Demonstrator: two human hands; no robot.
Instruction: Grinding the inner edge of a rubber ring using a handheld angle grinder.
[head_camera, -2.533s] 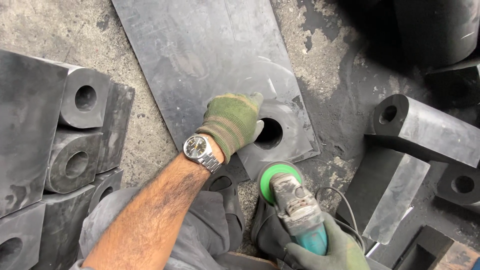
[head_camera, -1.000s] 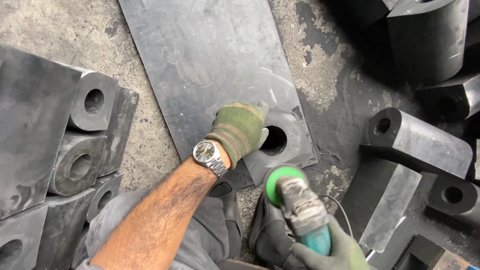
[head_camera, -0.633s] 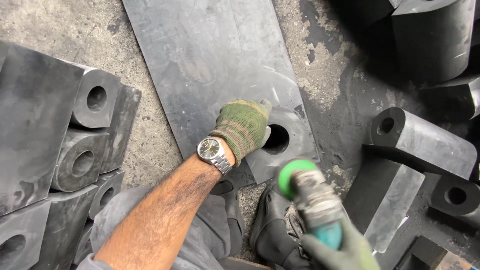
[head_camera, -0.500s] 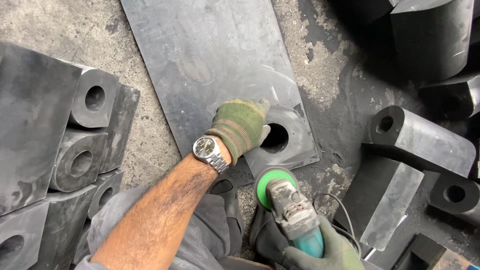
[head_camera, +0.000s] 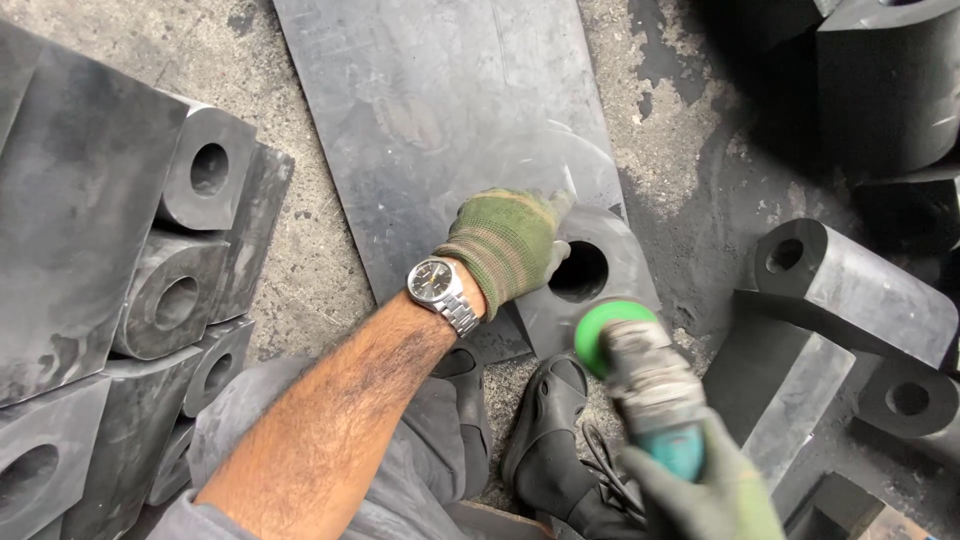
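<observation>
— Two gloved hands, two jobs: your left hand (head_camera: 510, 245), in its green knit glove, lay flat with fingers spread on the dark grey rubber slab (head_camera: 440, 130), just at ten o'clock of the round hole (head_camera: 580, 270) near its lower corner. Why there?

— You pinned the slab to the gritty concrete floor (head_camera: 690, 170) so it wouldn't shift, I'd judge. Your right hand (head_camera: 705, 490), fingers wrapped tight round the teal body of the angle grinder (head_camera: 645, 385), held its green-guarded head just off the slab's edge, at five o'clock of the hole.

— And what crowded you?

— Your black shoe (head_camera: 550, 440) sat directly beneath the grinder, with its cord looping beside it. Stacked black rubber blocks with bored holes (head_camera: 190, 250) stood at nine o'clock; a long black rubber fender piece (head_camera: 850, 290) lay at three o'clock, close to the tool. A steel wristwatch (head_camera: 440, 285) rode your left wrist.
</observation>
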